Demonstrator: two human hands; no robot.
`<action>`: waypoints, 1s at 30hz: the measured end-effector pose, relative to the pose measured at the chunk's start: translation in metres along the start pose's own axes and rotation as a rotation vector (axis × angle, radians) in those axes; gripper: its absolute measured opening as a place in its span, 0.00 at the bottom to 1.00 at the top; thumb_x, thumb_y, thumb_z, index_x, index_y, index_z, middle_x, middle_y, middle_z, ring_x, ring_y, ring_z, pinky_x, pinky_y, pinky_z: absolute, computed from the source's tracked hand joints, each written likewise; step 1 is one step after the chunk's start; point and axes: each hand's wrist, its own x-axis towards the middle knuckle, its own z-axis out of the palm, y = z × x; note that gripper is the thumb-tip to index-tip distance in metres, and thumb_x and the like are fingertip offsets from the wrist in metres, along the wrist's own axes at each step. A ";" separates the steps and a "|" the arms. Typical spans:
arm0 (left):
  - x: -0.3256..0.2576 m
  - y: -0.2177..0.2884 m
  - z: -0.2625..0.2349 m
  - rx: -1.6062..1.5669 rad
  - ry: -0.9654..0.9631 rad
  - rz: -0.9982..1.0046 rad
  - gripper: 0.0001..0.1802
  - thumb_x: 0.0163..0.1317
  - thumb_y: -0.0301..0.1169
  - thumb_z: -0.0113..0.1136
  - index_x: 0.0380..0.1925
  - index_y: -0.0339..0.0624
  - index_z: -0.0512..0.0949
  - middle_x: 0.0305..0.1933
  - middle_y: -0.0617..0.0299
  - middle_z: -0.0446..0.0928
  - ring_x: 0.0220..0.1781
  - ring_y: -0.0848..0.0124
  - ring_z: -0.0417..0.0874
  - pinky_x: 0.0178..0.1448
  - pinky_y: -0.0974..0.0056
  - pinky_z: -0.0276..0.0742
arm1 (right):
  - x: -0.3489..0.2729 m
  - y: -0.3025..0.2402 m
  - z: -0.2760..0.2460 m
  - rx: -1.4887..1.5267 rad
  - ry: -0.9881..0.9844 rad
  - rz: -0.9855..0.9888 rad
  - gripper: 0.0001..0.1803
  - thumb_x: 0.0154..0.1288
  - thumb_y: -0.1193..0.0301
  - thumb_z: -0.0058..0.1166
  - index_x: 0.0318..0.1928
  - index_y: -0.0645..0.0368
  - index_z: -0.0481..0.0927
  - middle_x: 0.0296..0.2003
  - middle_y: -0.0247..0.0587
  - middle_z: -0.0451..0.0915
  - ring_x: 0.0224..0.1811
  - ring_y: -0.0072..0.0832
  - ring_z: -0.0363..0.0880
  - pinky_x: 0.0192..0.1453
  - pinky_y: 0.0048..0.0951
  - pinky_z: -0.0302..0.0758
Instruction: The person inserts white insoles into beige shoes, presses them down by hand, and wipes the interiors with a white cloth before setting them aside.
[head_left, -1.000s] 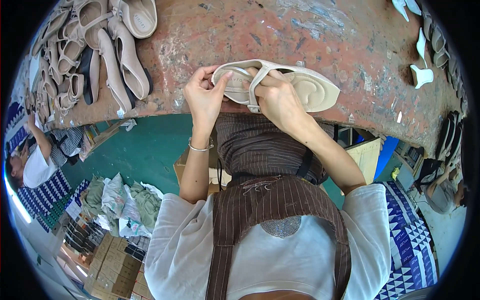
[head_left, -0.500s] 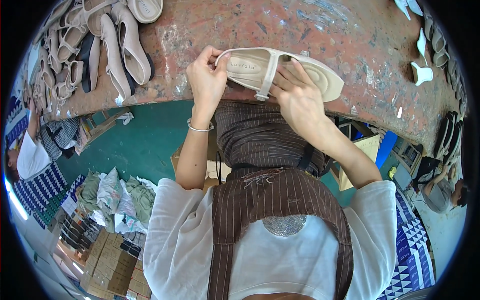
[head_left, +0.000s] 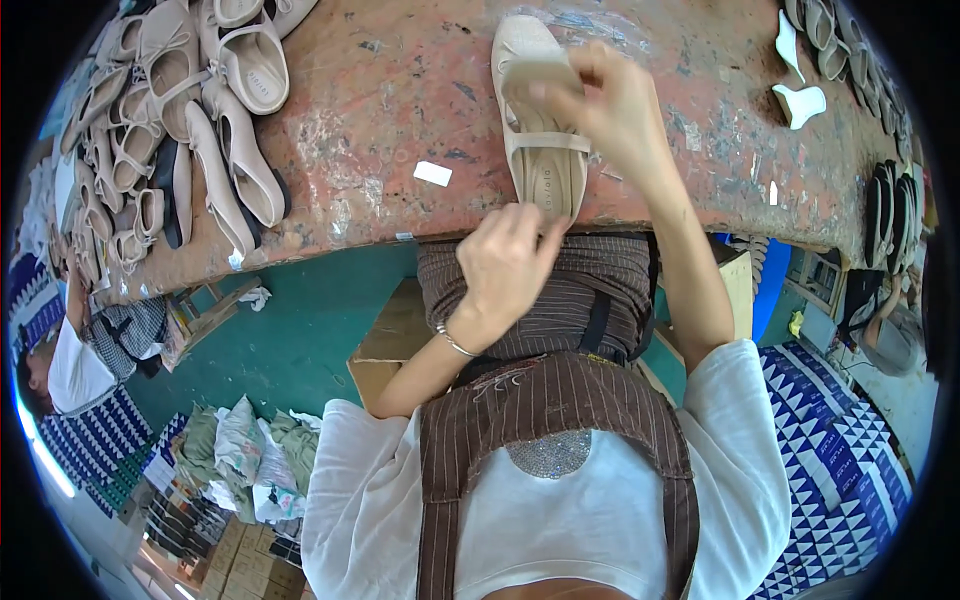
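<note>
A beige strapped flat shoe [head_left: 548, 180] lies on the worn reddish table with its toe pointing away from me. Its heel is at the near edge, where the closed fingers of my left hand [head_left: 510, 258] grip it. Above the shoe's opening, just beyond the strap, my right hand [head_left: 615, 105] has its thumb and fingers drawn together. A blurred beige piece [head_left: 530, 82] shows at those fingertips, and I cannot make out whether it is loose or part of the shoe. The inner sole shows between strap and heel.
Many beige shoes [head_left: 255, 75] are heaped on the table's left. A small white piece [head_left: 432, 174] lies left of my shoe. White shaped pieces [head_left: 799, 105] and more shoes [head_left: 835, 45] are at the right. A cardboard box [head_left: 385, 340] stands below the table edge.
The shoe has turned from lying sideways to pointing away from me, and has moved farther onto the table. My right hand has risen toward its toe; my left stays at the heel.
</note>
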 end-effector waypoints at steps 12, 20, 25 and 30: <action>-0.008 -0.006 0.043 0.295 -0.271 0.192 0.28 0.62 0.35 0.56 0.62 0.37 0.73 0.64 0.46 0.71 0.72 0.50 0.63 0.75 0.29 0.47 | -0.018 0.039 0.067 -0.736 0.101 -0.354 0.26 0.58 0.76 0.53 0.59 0.70 0.72 0.51 0.54 0.80 0.58 0.42 0.79 0.77 0.52 0.54; -0.008 -0.004 0.045 0.170 -0.179 0.178 0.28 0.62 0.30 0.56 0.62 0.29 0.71 0.64 0.42 0.71 0.74 0.47 0.62 0.76 0.39 0.54 | -0.033 0.043 0.065 -0.705 0.215 -0.518 0.22 0.58 0.78 0.50 0.54 0.69 0.77 0.51 0.55 0.81 0.57 0.45 0.80 0.75 0.52 0.58; -0.011 -0.008 0.043 0.224 -0.222 0.191 0.28 0.60 0.30 0.58 0.61 0.30 0.73 0.64 0.43 0.72 0.72 0.45 0.64 0.77 0.39 0.53 | -0.013 0.036 0.062 -0.737 0.048 -0.375 0.21 0.56 0.80 0.50 0.51 0.77 0.74 0.46 0.62 0.80 0.52 0.48 0.81 0.77 0.52 0.56; -0.015 -0.007 0.047 0.091 -0.171 0.193 0.25 0.62 0.30 0.56 0.59 0.34 0.75 0.62 0.45 0.74 0.70 0.47 0.67 0.77 0.36 0.52 | -0.051 0.038 0.072 -0.853 0.150 -0.375 0.27 0.57 0.77 0.48 0.57 0.82 0.70 0.52 0.68 0.77 0.59 0.51 0.77 0.77 0.52 0.55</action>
